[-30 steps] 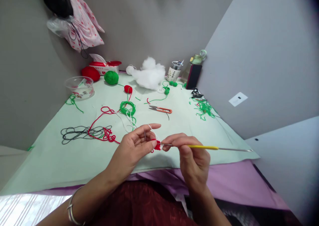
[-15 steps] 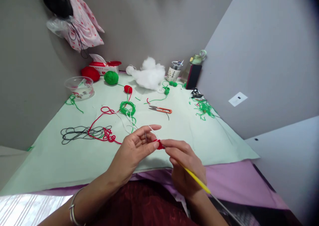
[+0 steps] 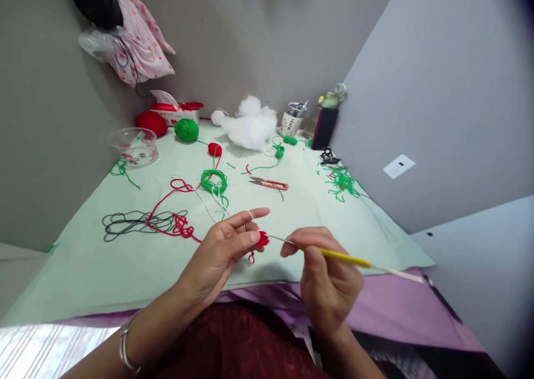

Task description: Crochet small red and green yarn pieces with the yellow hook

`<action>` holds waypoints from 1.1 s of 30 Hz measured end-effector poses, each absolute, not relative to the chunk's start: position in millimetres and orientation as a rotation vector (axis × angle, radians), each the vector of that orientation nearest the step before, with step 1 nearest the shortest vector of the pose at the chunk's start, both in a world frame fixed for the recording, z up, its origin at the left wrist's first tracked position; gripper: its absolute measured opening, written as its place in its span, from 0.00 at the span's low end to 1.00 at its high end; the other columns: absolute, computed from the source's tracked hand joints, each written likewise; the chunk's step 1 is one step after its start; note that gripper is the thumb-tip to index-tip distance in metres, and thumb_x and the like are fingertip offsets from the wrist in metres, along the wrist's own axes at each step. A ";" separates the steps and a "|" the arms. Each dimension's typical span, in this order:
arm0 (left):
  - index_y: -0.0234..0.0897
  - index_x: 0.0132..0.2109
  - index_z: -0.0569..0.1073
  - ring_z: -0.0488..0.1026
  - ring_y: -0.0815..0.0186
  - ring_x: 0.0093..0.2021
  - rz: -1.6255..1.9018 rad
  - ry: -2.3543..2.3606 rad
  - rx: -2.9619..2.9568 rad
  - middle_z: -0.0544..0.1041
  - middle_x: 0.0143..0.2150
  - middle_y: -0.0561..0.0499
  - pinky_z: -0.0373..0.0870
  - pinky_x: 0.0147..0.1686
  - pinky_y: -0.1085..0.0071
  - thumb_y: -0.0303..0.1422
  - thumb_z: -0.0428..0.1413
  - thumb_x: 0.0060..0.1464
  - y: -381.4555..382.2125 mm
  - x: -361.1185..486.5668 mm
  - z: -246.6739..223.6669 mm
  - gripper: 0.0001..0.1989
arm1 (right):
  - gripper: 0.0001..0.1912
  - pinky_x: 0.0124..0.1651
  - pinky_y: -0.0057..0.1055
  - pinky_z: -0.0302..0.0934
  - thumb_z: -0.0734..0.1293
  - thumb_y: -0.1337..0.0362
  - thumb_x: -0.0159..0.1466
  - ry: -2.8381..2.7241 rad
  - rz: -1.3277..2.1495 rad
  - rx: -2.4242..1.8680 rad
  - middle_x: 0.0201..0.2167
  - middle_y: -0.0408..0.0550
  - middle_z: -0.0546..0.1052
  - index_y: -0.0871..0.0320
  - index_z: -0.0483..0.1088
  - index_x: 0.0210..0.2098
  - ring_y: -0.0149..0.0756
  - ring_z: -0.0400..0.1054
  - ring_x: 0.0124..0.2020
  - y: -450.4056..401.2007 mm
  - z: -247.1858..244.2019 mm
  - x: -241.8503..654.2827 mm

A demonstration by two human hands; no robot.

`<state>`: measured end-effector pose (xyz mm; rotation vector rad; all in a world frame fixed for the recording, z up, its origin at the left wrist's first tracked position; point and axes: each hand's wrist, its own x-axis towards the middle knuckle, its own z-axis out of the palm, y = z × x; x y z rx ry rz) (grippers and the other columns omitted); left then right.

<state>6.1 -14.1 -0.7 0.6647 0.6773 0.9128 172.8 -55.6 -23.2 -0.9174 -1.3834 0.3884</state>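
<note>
Between thumb and fingers, my left hand [image 3: 227, 251] pinches a small red crochet piece [image 3: 262, 238]. White yarn passes over its raised index finger, and a small red loop [image 3: 251, 257] hangs below the piece. My right hand [image 3: 327, 273] is closed around a crochet hook with a yellow handle [image 3: 344, 257]. The hook's thin metal shaft [image 3: 283, 239] points left, its tip at the right edge of the red piece. A silver bangle [image 3: 124, 348] circles my left wrist.
Orange-handled snips [image 3: 271, 184] lie beyond my hands. Left are a green yarn coil [image 3: 213, 182], tangled black cord [image 3: 133, 224] and red yarn [image 3: 181, 226]. White stuffing [image 3: 250, 126], a plastic tub [image 3: 136, 148] and a phone [image 3: 324, 128] are at the back; green scraps [image 3: 342, 183] lie right.
My right hand has moved right, away from my left, and the hook has swung nearer to level. More of the red piece and its hanging loop now show.
</note>
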 end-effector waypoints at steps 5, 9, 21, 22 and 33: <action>0.46 0.54 0.85 0.74 0.67 0.42 0.943 0.680 0.848 0.78 0.38 0.53 0.71 0.49 0.70 0.33 0.72 0.54 -17.1 10.2 -4.1 0.20 | 0.10 0.39 0.35 0.73 0.66 0.67 0.74 -1.301 0.584 -0.888 0.37 0.47 0.83 0.51 0.81 0.42 0.37 0.77 0.38 -46.0 -14.6 163.0; 0.45 0.55 0.84 0.74 0.66 0.39 1.012 0.716 0.826 0.77 0.35 0.54 0.71 0.48 0.68 0.34 0.74 0.50 -18.4 14.7 -4.2 0.24 | 0.13 0.37 0.35 0.75 0.67 0.70 0.73 -1.428 0.359 -0.958 0.37 0.47 0.83 0.47 0.82 0.48 0.37 0.78 0.37 -47.0 -21.3 161.1; 0.40 0.53 0.86 0.75 0.71 0.36 0.928 0.641 0.685 0.80 0.35 0.54 0.71 0.44 0.74 0.31 0.71 0.53 -11.0 10.2 -4.1 0.18 | 0.09 0.35 0.33 0.70 0.67 0.64 0.74 -1.196 0.704 -0.886 0.34 0.45 0.80 0.52 0.82 0.42 0.32 0.73 0.30 -40.4 -23.3 168.7; 0.42 0.53 0.85 0.76 0.70 0.37 0.942 0.647 0.725 0.82 0.36 0.53 0.72 0.46 0.73 0.31 0.71 0.53 -11.9 10.9 -4.8 0.19 | 0.09 0.36 0.33 0.71 0.68 0.63 0.73 -1.210 0.725 -0.893 0.35 0.46 0.81 0.52 0.82 0.42 0.33 0.74 0.31 -39.9 -23.0 167.7; 0.47 0.56 0.84 0.79 0.64 0.45 0.964 0.753 0.986 0.83 0.40 0.54 0.71 0.52 0.68 0.34 0.72 0.54 -11.0 9.0 -8.4 0.21 | 0.10 0.40 0.35 0.69 0.67 0.60 0.74 -1.215 0.789 -0.870 0.34 0.46 0.81 0.53 0.82 0.43 0.35 0.73 0.33 -38.4 -30.8 171.6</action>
